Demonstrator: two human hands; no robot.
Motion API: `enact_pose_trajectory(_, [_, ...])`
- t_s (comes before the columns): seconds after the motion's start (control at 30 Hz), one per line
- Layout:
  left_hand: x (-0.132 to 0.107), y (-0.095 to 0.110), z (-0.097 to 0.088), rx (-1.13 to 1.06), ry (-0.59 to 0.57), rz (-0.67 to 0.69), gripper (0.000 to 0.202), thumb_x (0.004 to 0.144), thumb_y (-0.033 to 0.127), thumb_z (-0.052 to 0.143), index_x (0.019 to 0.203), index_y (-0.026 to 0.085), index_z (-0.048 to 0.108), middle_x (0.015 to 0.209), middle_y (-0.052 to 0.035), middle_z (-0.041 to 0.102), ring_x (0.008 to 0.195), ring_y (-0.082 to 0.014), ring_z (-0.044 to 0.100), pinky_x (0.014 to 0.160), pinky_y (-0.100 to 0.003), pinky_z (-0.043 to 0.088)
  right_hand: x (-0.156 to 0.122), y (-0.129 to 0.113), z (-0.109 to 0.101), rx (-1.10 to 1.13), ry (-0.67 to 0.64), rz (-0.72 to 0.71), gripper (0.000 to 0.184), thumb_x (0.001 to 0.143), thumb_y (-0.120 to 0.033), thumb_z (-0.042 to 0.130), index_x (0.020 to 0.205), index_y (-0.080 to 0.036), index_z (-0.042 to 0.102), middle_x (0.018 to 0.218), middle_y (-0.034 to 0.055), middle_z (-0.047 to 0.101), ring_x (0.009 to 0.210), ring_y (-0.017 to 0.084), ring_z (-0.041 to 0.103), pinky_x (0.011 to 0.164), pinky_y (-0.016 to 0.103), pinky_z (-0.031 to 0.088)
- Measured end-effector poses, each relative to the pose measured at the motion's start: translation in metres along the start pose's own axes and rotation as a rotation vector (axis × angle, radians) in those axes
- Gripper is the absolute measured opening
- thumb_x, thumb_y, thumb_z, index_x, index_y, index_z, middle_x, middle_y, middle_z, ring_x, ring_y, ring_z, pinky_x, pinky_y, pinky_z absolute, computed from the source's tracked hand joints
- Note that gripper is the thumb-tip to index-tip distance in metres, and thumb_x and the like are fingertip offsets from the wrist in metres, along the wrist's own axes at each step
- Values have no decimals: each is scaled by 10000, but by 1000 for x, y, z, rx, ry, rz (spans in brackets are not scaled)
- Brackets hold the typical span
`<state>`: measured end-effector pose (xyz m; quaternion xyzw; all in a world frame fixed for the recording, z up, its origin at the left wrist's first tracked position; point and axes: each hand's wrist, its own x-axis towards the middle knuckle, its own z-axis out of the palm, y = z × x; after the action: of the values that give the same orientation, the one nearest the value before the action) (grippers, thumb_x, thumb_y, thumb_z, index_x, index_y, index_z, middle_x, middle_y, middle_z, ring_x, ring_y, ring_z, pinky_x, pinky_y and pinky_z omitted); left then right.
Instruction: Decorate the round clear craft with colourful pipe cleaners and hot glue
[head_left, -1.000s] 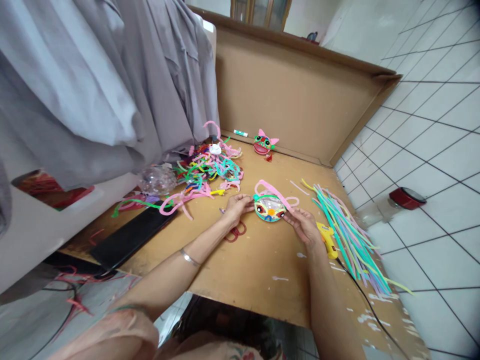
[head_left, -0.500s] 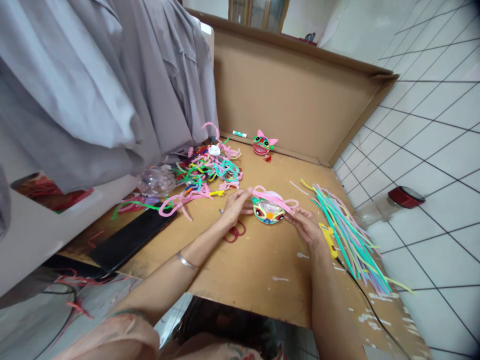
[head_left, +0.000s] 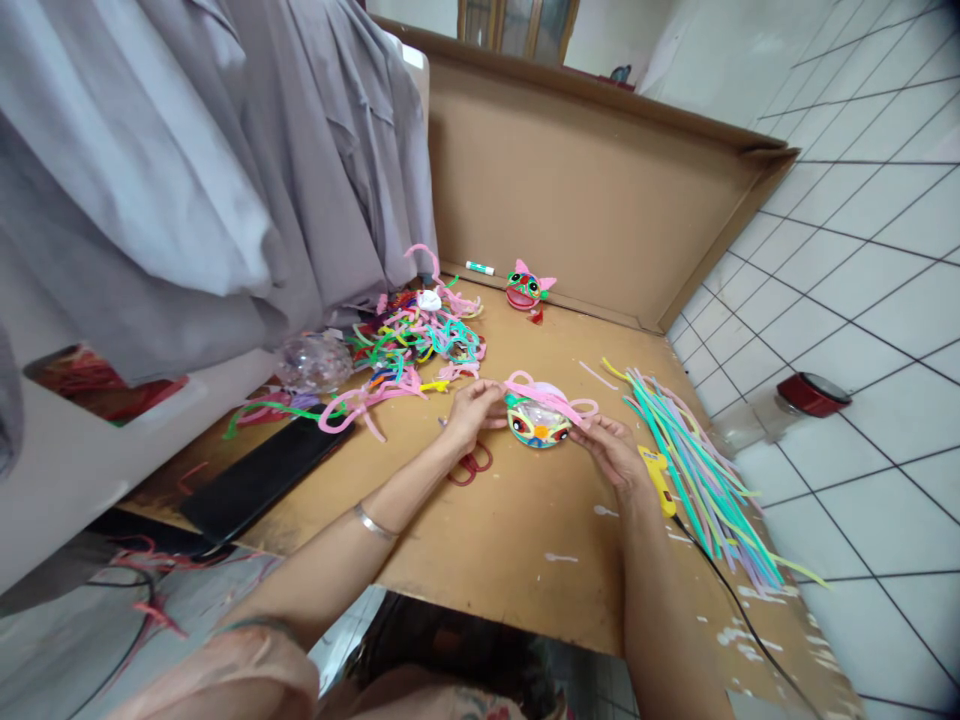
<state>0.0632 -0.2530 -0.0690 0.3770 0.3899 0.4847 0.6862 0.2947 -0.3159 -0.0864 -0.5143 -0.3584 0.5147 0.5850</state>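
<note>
A small round craft face [head_left: 537, 422] of coloured pipe cleaners, with a clear dome and pink loops on top, sits on the brown board [head_left: 517, 530]. My left hand [head_left: 474, 408] pinches its left side, fingers closed on it. My right hand [head_left: 611, 449] grips its right edge and the end of a pink pipe cleaner [head_left: 551, 396]. Red-handled scissors [head_left: 471, 464] lie under my left wrist.
A tangle of coloured pipe cleaners [head_left: 412, 345] lies at the left. Straight pipe cleaners [head_left: 694, 475] and a yellow glue gun [head_left: 658, 477] lie at the right. A finished pink-eared face [head_left: 527, 288] and a marker [head_left: 480, 268] sit by the cardboard wall. A black phone [head_left: 259, 476] lies at the left.
Both hands have tilted and lifted the craft face slightly and bent the pink pipe cleaner lower across its top. The view shifted a little.
</note>
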Motion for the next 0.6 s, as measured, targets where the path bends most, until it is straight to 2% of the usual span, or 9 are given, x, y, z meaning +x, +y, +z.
enact_pose_trajectory(0.13, [1,-1,-1,10,11,0,424,567,471,790,769,173,565,834,-33,706,603,-143,677,523,-227,535,-1,-1,1,15,9,3,277,499,-350,902,590,-198,689,717,-8,706,695,116,621,785,284,518])
enact_pose_trajectory(0.4, [2,-1,-2,-4,13,5,560,565,638,767,822,164,616,991,-91,711,605,-138,667,517,-240,537,0,1,-1,11,5,-4,296,493,-360,903,599,-192,683,727,-1,710,707,124,630,803,298,515])
enact_pose_trajectory(0.6, [-3,4,1,14,3,10,482,537,518,819,725,173,541,785,-29,693,608,-142,667,537,-233,526,-1,-2,2,10,11,1,300,479,-357,905,596,-191,683,747,1,717,701,117,629,793,283,516])
